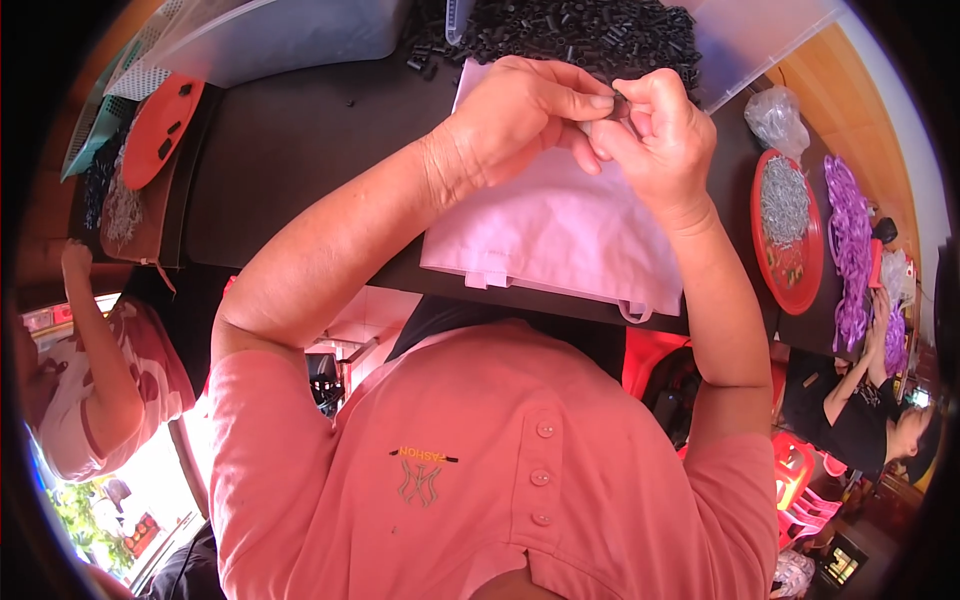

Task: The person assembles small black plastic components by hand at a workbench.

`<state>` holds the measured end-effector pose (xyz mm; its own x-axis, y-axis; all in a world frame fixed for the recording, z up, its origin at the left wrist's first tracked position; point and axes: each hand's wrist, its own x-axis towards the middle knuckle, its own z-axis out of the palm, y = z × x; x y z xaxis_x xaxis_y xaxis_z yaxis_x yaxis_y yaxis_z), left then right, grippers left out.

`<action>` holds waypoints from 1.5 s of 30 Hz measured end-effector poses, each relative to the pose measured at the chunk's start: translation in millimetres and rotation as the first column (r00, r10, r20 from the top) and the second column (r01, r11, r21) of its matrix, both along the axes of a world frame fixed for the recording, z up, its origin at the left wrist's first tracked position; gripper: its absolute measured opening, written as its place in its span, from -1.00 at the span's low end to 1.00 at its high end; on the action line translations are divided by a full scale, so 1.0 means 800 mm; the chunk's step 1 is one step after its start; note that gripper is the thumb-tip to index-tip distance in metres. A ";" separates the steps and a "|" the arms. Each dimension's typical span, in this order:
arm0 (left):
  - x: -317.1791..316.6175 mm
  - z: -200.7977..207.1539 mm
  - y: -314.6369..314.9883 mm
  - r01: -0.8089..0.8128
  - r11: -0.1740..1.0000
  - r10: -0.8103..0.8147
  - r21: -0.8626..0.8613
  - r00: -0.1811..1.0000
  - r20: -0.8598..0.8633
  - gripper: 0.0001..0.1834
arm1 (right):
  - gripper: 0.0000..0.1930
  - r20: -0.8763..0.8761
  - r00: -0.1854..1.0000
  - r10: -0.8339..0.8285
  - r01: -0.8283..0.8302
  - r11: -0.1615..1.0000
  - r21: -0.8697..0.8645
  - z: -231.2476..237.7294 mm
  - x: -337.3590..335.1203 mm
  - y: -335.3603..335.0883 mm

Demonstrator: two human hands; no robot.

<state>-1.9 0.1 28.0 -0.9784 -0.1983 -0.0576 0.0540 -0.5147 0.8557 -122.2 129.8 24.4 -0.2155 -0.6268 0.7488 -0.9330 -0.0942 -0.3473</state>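
Note:
Both my hands meet above a pale pink cloth [550, 235] on the dark table. My left hand [515, 115] has its thumb and forefinger pinched at a small dark piece [620, 106]. My right hand [660, 140] is curled closed around the same piece from the other side, so most of it is hidden. Just beyond my fingers lies a heap of short black tube-like pieces [570, 40], similar in colour to what I hold. The cloth hangs over the table's near edge and has small loops at its hem.
A clear plastic bin [280, 40] stands at the far left. On the left is a red tray [163, 130] with a few black bits. On the right are a red dish [800, 280] of small metal parts, a plastic bag [777, 122] and purple ribbons [848, 250]. People work at both sides.

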 end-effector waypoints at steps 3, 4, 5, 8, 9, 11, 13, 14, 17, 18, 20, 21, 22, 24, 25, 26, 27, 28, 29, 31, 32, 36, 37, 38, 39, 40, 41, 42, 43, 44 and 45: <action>-0.003 -0.003 0.000 0.023 0.999 -0.022 0.039 0.999 -0.026 -0.76 | -0.70 0.061 0.997 0.043 -0.042 0.999 -0.010 -0.003 -0.004 0.001; -0.003 -0.004 -0.001 0.041 0.996 -0.038 0.074 0.998 -0.049 -0.75 | -0.70 0.035 0.998 0.043 -0.043 0.999 -0.011 0.000 -0.002 0.001; -0.003 -0.004 -0.002 0.043 0.997 -0.040 0.071 0.998 -0.049 -0.75 | -0.71 0.009 0.999 0.043 -0.043 0.999 -0.011 0.002 -0.001 0.002; -0.002 -0.005 -0.004 0.062 0.991 -0.060 0.117 0.998 -0.026 -0.74 | -0.72 0.009 0.998 0.059 -0.059 0.998 0.006 0.004 0.001 0.002; -0.002 -0.006 -0.005 0.069 0.990 -0.067 0.121 0.998 -0.021 -0.74 | -0.72 0.007 0.998 0.059 -0.059 0.998 0.006 0.005 0.002 0.002; -0.002 -0.007 -0.007 0.075 0.989 -0.074 0.125 0.997 -0.016 -0.74 | -0.73 0.011 0.998 0.057 -0.057 0.998 -0.002 0.006 0.004 0.002; -0.002 -0.006 -0.009 0.099 0.985 -0.094 0.144 0.995 -0.040 -0.78 | -0.73 0.003 0.999 0.052 -0.052 0.999 -0.010 0.002 0.003 -0.001; -0.002 -0.005 -0.009 0.097 0.985 -0.092 0.142 0.995 -0.039 -0.78 | -0.73 -0.003 0.999 0.045 -0.045 0.999 -0.016 0.000 0.003 -0.002; 0.004 0.004 -0.007 -0.048 0.993 0.049 -0.104 0.999 0.016 -0.80 | -0.69 0.112 0.989 0.098 -0.109 0.990 0.089 0.009 0.007 -0.006; 0.008 0.013 -0.008 -0.172 0.960 0.173 -0.222 0.985 -0.017 -0.81 | -0.64 0.240 0.960 0.148 -0.176 0.979 0.101 0.014 0.000 -0.006; 0.024 0.045 -0.015 -0.394 0.848 0.356 -0.354 0.919 -0.169 -0.83 | -0.65 0.495 0.853 0.162 -0.227 0.971 0.074 0.030 -0.010 -0.001; 0.033 0.064 -0.027 -0.470 0.781 0.366 -0.410 0.878 -0.310 -0.85 | -0.61 0.513 0.852 0.102 -0.183 0.977 0.110 0.037 -0.019 0.005; 0.040 0.086 -0.037 -0.575 0.717 0.432 -0.393 0.810 -0.397 -0.91 | -0.58 0.531 0.846 0.048 -0.147 0.979 0.145 0.038 -0.033 0.010; 0.053 0.141 -0.037 -0.790 0.384 0.645 -0.477 0.600 -0.473 -0.82 | -0.65 0.544 0.837 0.052 -0.108 0.992 0.072 0.032 -0.051 0.020; 0.067 0.160 -0.050 -0.773 0.271 0.667 -0.574 0.580 -0.467 -0.85 | -0.71 0.568 0.823 0.013 -0.090 0.990 0.108 0.037 -0.049 0.016; 0.079 0.169 -0.080 -0.722 0.150 0.672 -0.676 0.576 -0.466 -0.88 | -0.77 0.589 0.808 -0.026 -0.073 0.987 0.144 0.041 -0.047 0.014; 0.077 0.164 -0.099 -0.649 -0.193 0.624 -0.736 0.498 -0.603 -0.87 | -0.77 0.594 0.804 -0.016 -0.078 0.988 0.132 0.041 -0.046 0.010; 0.073 0.151 -0.113 -0.510 -0.516 0.523 -0.688 0.448 -0.725 -0.84 | -0.78 0.540 0.841 -0.037 -0.100 0.970 0.221 0.038 -0.047 0.008; 0.058 0.125 -0.125 -0.581 -0.646 0.249 -0.495 0.453 -0.856 -0.78 | -0.79 0.471 0.877 -0.096 -0.073 0.942 0.328 0.034 -0.054 0.018; 0.036 0.106 -0.074 -0.665 -0.343 0.314 -0.664 0.585 -0.748 -0.83 | -0.85 0.436 0.894 -0.104 -0.109 0.893 0.436 0.038 -0.057 0.026; 0.033 0.084 -0.071 -0.574 -0.255 0.285 -0.779 0.725 -0.627 -0.88 | -0.84 0.366 0.923 -0.117 -0.079 0.874 0.480 0.040 -0.053 0.026; -0.033 0.002 -0.016 -0.331 0.013 0.061 -0.944 0.942 -0.330 -0.86 | -0.82 0.251 0.955 -0.159 -0.011 0.826 0.564 0.047 -0.050 0.028; -0.044 -0.009 -0.008 -0.330 -0.109 -0.009 -0.938 0.944 -0.331 -0.87 | -0.82 0.250 0.955 -0.158 -0.010 0.827 0.563 0.050 -0.050 0.028; -0.051 -0.019 -0.006 -0.330 -0.112 -0.009 -0.937 0.944 -0.331 -0.87 | -0.83 0.255 0.953 -0.166 -0.009 0.822 0.569 0.052 -0.051 0.028; -0.058 -0.023 -0.001 -0.266 -0.176 -0.053 -0.948 0.964 -0.261 -0.87 | -0.83 0.261 0.949 -0.180 -0.004 0.816 0.578 0.053 -0.052 0.030; -0.062 -0.026 0.001 -0.203 -0.244 -0.091 -0.948 0.978 -0.186 -0.87 | -0.83 0.263 0.947 -0.183 -0.002 0.817 0.577 0.052 -0.054 0.032; -0.065 -0.030 0.001 -0.154 -0.312 -0.051 -0.937 0.988 -0.145 -0.86 | -0.84 0.264 0.947 -0.181 -0.004 0.819 0.574 0.050 -0.056 0.032; -0.067 -0.032 -0.001 -0.151 -0.313 -0.057 -0.938 0.988 -0.141 -0.86 | -0.85 0.266 0.947 -0.181 -0.004 0.821 0.571 0.048 -0.058 0.034; -0.068 -0.033 -0.004 -0.174 -0.283 -0.066 -0.943 0.985 -0.162 -0.87 | -0.85 0.271 0.945 -0.184 -0.003 0.822 0.570 0.047 -0.059 0.036; -0.068 -0.034 -0.008 -0.195 -0.253 -0.072 -0.948 0.981 -0.182 -0.88 | -0.85 0.266 0.947 -0.179 -0.005 0.819 0.573 0.047 -0.058 0.037; -0.066 -0.033 -0.007 -0.190 -0.255 -0.073 -0.948 0.982 -0.177 -0.88 | -0.86 0.260 0.950 -0.172 -0.010 0.817 0.576 0.048 -0.057 0.037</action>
<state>-54.9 -5.4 1.5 -0.9242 0.0667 0.3761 0.1716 0.9522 0.2527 -167.9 159.5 62.5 -0.4317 -0.8872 0.1627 -0.7773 0.2743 -0.5661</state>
